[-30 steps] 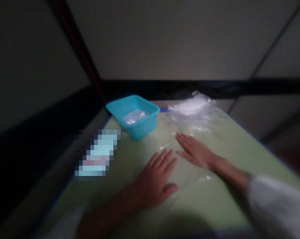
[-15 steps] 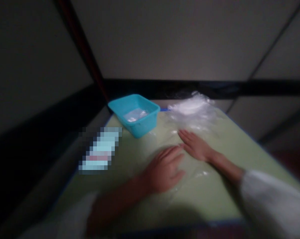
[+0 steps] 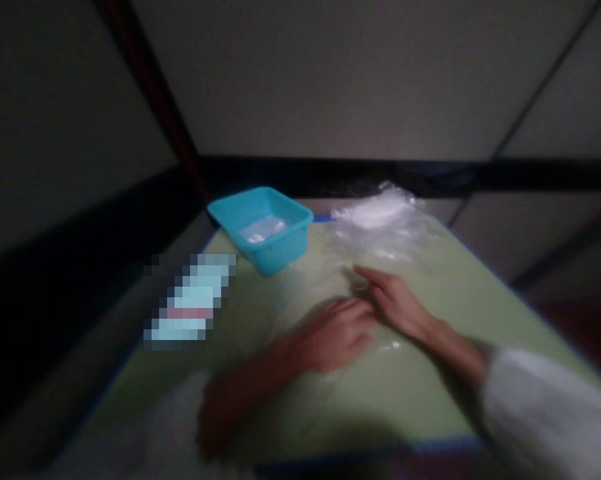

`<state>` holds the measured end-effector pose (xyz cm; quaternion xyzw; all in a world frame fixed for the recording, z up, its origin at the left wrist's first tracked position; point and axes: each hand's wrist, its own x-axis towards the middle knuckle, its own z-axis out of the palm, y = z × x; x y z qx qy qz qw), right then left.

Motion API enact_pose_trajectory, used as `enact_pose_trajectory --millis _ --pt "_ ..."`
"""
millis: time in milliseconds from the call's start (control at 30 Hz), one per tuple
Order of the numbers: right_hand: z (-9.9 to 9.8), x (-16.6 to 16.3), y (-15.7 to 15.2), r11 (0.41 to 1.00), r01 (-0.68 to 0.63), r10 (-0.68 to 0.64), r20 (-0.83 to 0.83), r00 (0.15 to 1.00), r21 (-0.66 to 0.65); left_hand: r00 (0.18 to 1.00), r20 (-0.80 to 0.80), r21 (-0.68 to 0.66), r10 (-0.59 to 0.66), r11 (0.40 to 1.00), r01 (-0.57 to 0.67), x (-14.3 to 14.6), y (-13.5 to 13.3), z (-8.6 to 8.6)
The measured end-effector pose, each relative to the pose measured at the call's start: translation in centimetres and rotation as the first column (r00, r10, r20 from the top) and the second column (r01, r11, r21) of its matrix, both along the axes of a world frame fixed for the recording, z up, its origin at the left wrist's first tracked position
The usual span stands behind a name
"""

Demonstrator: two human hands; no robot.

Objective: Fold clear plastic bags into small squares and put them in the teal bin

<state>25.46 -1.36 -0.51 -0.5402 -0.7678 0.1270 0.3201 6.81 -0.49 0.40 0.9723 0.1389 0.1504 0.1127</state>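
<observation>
A thin clear plastic bag or sheet (image 3: 388, 346) lies on the pale green tabletop beneath my hands; its outline is hard to make out. My left hand (image 3: 336, 337) rests palm down on it, fingers stretched toward the right. Just beyond its fingertips is my right hand (image 3: 396, 301), close to or touching them. The right index finger points out to the left, apart from the other fingers, which are partly hidden. Nothing shows in either hand's grasp. A heap of clear plastic bags (image 3: 380, 217) lies beyond the right hand.
A turquoise plastic basket (image 3: 283, 255) stands at the back left corner, with clear plastic packets (image 3: 263, 230) inside. Left of it lies a pixelated pale item (image 3: 193, 300). The green table (image 3: 430, 400) has blue edging, and a wall (image 3: 330, 80) rises behind it.
My left hand has shifted slightly right, up to the right hand. The right hand's fingers, flat and together before, now have the index apart from the others. The view has shifted slightly.
</observation>
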Motion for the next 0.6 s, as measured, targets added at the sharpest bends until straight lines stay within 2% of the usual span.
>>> enact_pose_trajectory --millis 100,233,367,600 --pt "-0.9 -0.1 -0.4 0.998 -0.063 0.065 0.056 0.996 -0.024 0.999 0.031 -0.001 -0.015 1.0 0.015 -0.1 0.1 -0.3" --pt "-2.3 0.3 -0.1 0.995 -0.104 0.099 0.216 0.971 0.012 0.99 -0.095 0.008 -0.1 0.995 0.102 -0.2 0.0 -0.3" --pt "-2.4 0.6 0.0 0.994 -0.106 0.097 0.295 0.951 0.015 0.983 -0.144 -0.001 -0.118 0.993 0.119 -0.3 -0.2 0.0" --pt "-2.4 0.7 0.1 0.992 -0.122 0.115 0.32 0.94 0.002 0.982 -0.146 -0.001 -0.118 0.993 0.119 -0.8 -0.7 -0.1"
